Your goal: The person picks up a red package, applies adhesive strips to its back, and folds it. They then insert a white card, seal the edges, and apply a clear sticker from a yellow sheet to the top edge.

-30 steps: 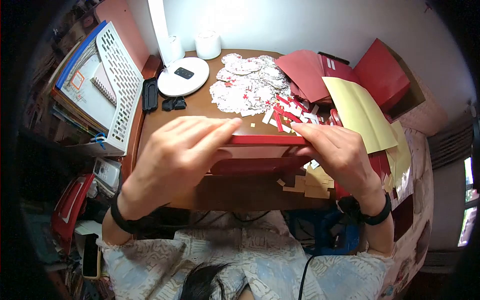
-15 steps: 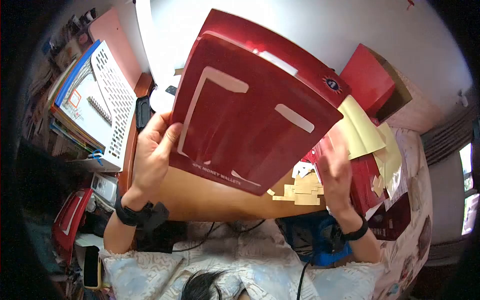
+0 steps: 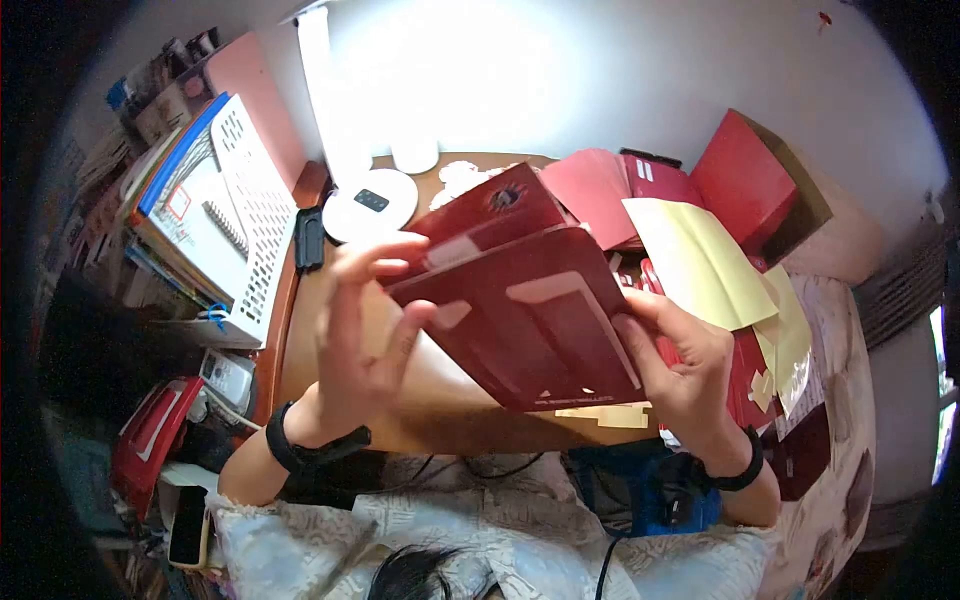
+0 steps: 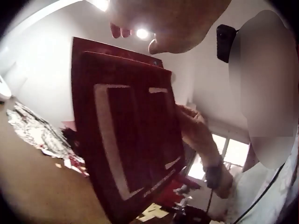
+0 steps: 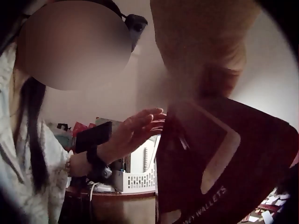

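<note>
A dark red money wallets packet (image 3: 540,330) is held up above the desk, tilted, with beige marks on its front and lettering along its lower edge. Its top flap (image 3: 490,210) stands up behind the front panel and bears a round emblem. My right hand (image 3: 695,365) grips the right edge, thumb on the front. At the other side my left hand (image 3: 360,340) is blurred, its thumb and fingers spread apart right by the packet's upper left corner. From the left wrist, the packet front (image 4: 140,126) faces the camera. In the right wrist view, the left hand (image 5: 133,133) has extended fingers.
White round-edged paper pieces (image 3: 460,178) lie partly hidden behind the packet. Red cards (image 3: 590,195), a yellow sheet (image 3: 700,265) and an open red box (image 3: 745,170) fill the right. A white lamp base (image 3: 345,215) and a perforated file holder (image 3: 260,215) stand left.
The packet was edge-on between both hands, then tipped up in the left hand with the right hand off it. Now it is lower and turned, gripped by the right hand; the left has let go.
</note>
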### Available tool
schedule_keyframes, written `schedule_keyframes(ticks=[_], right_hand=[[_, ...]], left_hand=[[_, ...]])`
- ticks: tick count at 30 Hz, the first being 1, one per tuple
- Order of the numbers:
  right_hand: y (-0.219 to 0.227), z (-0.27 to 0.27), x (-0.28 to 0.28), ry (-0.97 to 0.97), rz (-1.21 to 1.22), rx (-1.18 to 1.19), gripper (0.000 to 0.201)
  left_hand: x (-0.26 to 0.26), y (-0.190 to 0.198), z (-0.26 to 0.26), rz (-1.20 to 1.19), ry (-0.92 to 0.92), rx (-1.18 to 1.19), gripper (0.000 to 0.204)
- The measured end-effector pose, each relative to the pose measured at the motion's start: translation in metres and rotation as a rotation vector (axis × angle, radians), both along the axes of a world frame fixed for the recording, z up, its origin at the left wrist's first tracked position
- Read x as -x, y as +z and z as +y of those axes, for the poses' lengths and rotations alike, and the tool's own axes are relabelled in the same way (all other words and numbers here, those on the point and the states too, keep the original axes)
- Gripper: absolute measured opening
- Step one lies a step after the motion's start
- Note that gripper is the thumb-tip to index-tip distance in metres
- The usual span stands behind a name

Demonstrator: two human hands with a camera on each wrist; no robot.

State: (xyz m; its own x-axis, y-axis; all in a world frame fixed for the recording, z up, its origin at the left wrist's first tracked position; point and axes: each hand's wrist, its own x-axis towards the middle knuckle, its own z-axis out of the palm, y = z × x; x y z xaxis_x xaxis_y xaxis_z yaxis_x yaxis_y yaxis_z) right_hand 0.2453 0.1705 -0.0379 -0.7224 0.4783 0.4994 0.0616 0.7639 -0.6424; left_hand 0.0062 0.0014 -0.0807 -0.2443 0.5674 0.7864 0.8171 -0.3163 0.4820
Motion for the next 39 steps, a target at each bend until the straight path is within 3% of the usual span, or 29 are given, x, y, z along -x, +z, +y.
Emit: schedule_keyframes(ticks=[2, 5, 9, 10, 12, 13, 14, 16, 18, 20, 26, 29, 31, 34, 36, 37, 39], right_hand=[[0.008, -0.004, 0.006, 0.015, -0.052, -0.206, 0.023], [0.009, -0.003, 0.017, 0.096, -0.038, -0.292, 0.031], [0.007, -0.002, 0.031, 0.133, -0.053, -0.527, 0.041], [0.006, -0.001, 0.034, 0.115, -0.086, -0.597, 0.041], [0.003, -0.001, 0.041, 0.120, -0.070, -0.652, 0.041], [0.002, 0.000, 0.044, 0.124, -0.077, -0.677, 0.041], [0.000, 0.000, 0.046, 0.128, -0.086, -0.702, 0.041], [-0.006, 0.002, 0.050, 0.142, -0.076, -0.735, 0.041], [-0.008, 0.003, 0.051, 0.155, -0.114, -0.766, 0.040], [-0.008, 0.004, 0.052, 0.171, -0.099, -0.793, 0.041], [-0.005, 0.004, 0.052, 0.280, -0.068, -0.784, 0.043], [-0.010, 0.005, 0.052, 0.344, -0.070, -0.753, 0.045], [-0.012, 0.005, 0.053, 0.373, -0.084, -0.744, 0.047], [-0.010, 0.001, 0.054, 0.410, -0.090, -0.643, 0.043], [-0.002, -0.003, 0.054, 0.400, -0.181, -0.362, 0.033], [0.003, -0.004, 0.055, 0.396, -0.182, -0.358, 0.033], [0.014, -0.003, 0.061, 0.378, -0.363, -0.224, 0.025]], left_hand=[[-0.015, 0.022, -0.001, 0.026, -0.001, 0.058, 0.045], [-0.021, 0.026, 0.001, 0.000, -0.036, 0.127, 0.044], [-0.025, 0.022, -0.001, -0.246, -0.091, 0.256, 0.030], [-0.028, 0.015, 0.002, -0.457, -0.185, 0.195, 0.027], [-0.017, 0.004, 0.001, -0.420, -0.162, 0.297, 0.024], [-0.021, 0.000, 0.000, -0.693, -0.270, 0.324, 0.025], [-0.020, 0.000, 0.000, -0.698, -0.267, 0.320, 0.025], [-0.017, 0.002, 0.000, -1.078, -0.415, 0.409, 0.029], [-0.008, -0.005, -0.001, -1.097, -0.489, 0.468, 0.035], [-0.009, -0.002, -0.004, -1.289, -0.593, 0.547, 0.037], [-0.003, -0.005, -0.013, -1.169, -0.657, 0.543, 0.044], [-0.004, -0.005, -0.014, -1.143, -0.632, 0.551, 0.044], [-0.004, -0.005, -0.015, -1.182, -0.527, 0.693, 0.048], [-0.005, -0.013, -0.013, -1.103, -0.512, 0.687, 0.047], [-0.008, -0.013, -0.012, -1.057, -0.493, 0.681, 0.045], [-0.009, -0.013, -0.011, -1.006, -0.476, 0.675, 0.043], [-0.013, -0.013, -0.009, -0.974, -0.484, 0.608, 0.043]])
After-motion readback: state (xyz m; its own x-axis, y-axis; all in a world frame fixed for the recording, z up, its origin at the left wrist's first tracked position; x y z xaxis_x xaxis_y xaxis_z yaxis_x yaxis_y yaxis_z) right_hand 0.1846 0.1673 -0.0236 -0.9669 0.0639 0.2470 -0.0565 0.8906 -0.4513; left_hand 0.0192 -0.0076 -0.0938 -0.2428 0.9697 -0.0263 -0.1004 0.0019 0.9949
